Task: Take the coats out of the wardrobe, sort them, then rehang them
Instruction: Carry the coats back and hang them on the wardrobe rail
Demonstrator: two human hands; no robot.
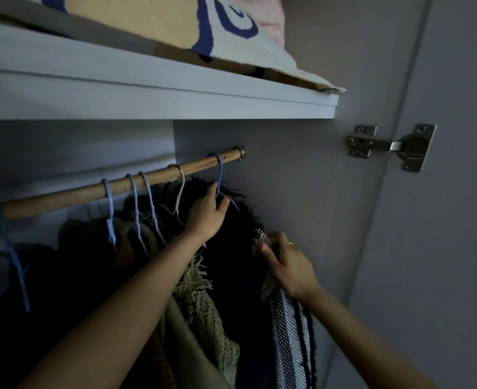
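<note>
Inside the wardrobe, the left hand has its fingers curled round the neck of the blue hanger that sits furthest right on the wooden rail, with a dark shaggy coat hanging off it. The right hand is lower down, pinching the edge of a black-and-white woven coat right beside the wardrobe's side wall. More coats, including an olive knit one, hang to the left on other blue hangers, and a folded blanket sits on the shelf above.
</note>
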